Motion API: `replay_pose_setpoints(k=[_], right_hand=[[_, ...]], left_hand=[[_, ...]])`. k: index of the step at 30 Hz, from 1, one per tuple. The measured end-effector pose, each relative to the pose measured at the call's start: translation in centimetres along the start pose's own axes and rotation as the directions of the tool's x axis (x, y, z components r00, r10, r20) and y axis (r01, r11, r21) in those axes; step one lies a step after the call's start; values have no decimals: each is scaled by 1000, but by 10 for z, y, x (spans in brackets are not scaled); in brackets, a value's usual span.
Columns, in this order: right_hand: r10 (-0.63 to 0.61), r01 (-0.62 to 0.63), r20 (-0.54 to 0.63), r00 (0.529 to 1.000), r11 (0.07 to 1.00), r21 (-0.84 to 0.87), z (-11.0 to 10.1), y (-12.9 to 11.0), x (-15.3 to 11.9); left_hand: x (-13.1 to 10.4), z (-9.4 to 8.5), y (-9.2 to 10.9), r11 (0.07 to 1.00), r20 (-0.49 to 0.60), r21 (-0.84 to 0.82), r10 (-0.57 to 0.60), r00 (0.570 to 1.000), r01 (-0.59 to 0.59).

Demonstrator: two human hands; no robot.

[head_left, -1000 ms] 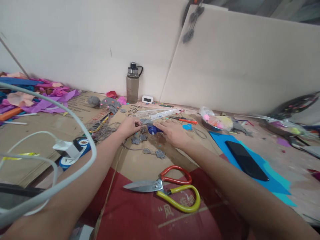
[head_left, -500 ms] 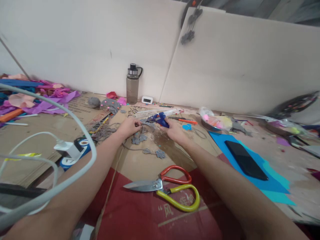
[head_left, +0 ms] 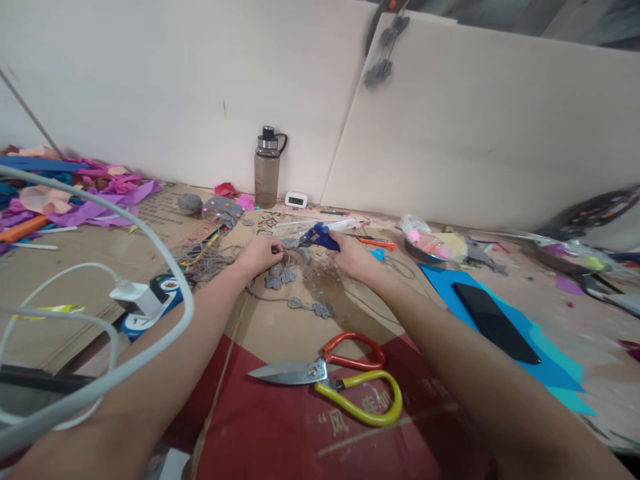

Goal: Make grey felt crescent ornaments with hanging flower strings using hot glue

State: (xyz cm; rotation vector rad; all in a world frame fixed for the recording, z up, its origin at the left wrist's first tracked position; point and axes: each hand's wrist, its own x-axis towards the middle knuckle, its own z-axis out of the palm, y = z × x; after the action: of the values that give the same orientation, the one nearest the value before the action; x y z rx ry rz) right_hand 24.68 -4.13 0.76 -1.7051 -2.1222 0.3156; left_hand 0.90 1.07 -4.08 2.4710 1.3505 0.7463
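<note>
Beyond scissors [head_left: 297, 373], my R fingers [head_left: 337, 245] are gripping blue tool [head_left: 321, 235]; L fingers [head_left: 273, 249] are pinching shut, can't tell on what, nr flowers [head_left: 287, 276]. For neat work, I'm best bracing L, moving R slowly, aiming tip clear of L.

Scissors [head_left: 314, 373] lie on cardboard [head_left: 280, 333], before the flowers [head_left: 273, 281] and left of 1 phone [head_left: 495, 321]; 1 bottle [head_left: 267, 177] stands behind.

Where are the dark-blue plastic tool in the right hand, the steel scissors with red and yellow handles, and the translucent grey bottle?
Dark-blue plastic tool [head_left: 323, 237]: head view, on its blue body.
Steel scissors [head_left: 314, 371]: head view, on the pivot.
Translucent grey bottle [head_left: 267, 180]: head view, on the body below the cap.
</note>
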Motion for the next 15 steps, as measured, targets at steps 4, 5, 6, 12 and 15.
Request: replay_pose_setpoints(k=[4,5,6,12,15], right_hand=[[-222,224,26,975,969,-106,-6,-7,-12],[-251,251,18,968,965,-79,-6,-8,-13],[-253,253,2,967,967,-33,-6,-7,-13],[39,2,-93,995,916,401,7,8,-7],[124,-83,-31,992,809,582,14,15,-7]], left_hand=[[0,-1,1,1000,-3,10,6,1000,-6],[-1,-1,2,1000,-2,12,4,1000,-4],[-1,-2,3,1000,-3,10,0,1000,0],[-1,-1,2,1000,-19,-12,-14,1000,14],[-1,-1,2,1000,-18,-10,-2,1000,2]])
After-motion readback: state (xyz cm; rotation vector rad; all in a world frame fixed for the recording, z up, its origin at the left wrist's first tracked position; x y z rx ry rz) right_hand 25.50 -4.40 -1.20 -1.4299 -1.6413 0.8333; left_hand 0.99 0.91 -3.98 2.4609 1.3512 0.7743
